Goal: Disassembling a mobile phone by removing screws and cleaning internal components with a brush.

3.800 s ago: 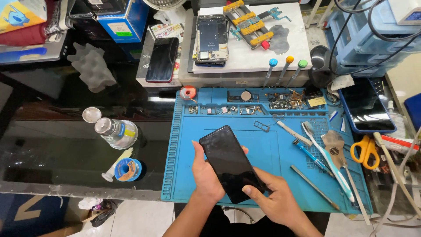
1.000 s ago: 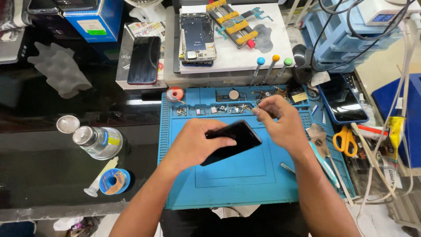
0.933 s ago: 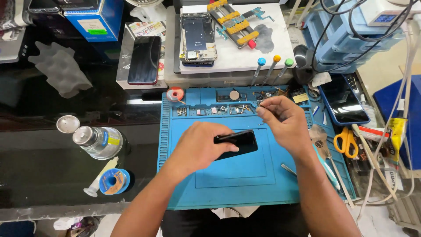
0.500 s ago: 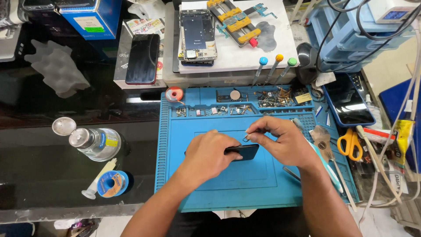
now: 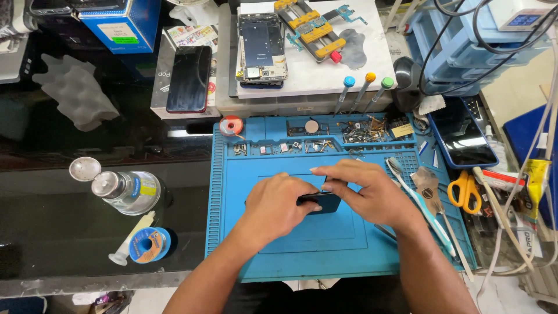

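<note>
1. A black smartphone (image 5: 321,202), flat, glossy and slab-shaped, lies near the middle of the blue silicone mat (image 5: 290,250), mostly covered by both hands.
2. The left hand (image 5: 273,204) curls over the phone's left part, fingers closed on its edge.
3. The right hand (image 5: 363,192) bends over the phone's right end, fingertips pinching its upper edge; what lies under the fingers cannot be told.
4. The mat is rubbery with a raised rim; small moulded compartments along its far edge hold tiny screws and metal parts (image 5: 366,129).
5. Near the mat's right edge lie a white-and-blue toothbrush (image 5: 419,204) and orange-handled scissors (image 5: 463,188), just beside the right wrist.
6. Beyond the mat's far edge, a white board (image 5: 372,64) carries an opened phone frame (image 5: 260,51).
7. On the black glossy tabletop left of the mat stand a clear bottle (image 5: 125,191), its round lid (image 5: 85,168) and a blue solder spool (image 5: 149,245).
</note>
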